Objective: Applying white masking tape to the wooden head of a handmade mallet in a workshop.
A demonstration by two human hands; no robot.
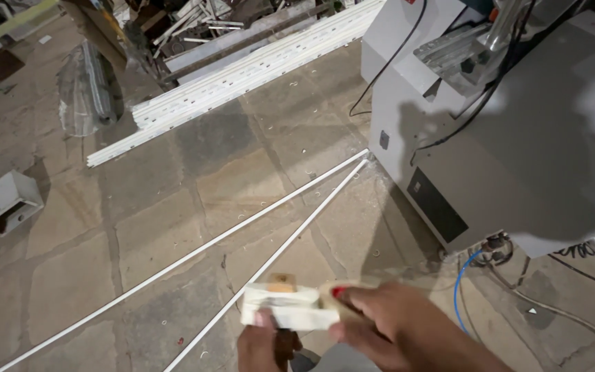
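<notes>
At the bottom centre both of my hands hold a small white block (287,307), a short piece of white profile with a tan patch on its top edge. My left hand (264,344) grips it from below, fingers curled under it. From the right, my right hand (387,322) closes on its right end, the thumb pressed against it. The block is blurred, so its exact shape is unclear.
A large grey machine (518,138) with black cables and a blue hose (461,286) stands at the right. Two long thin white strips (242,227) lie on the stone floor. A stack of white profiles (242,76) lies behind, a white box (3,203) at far left.
</notes>
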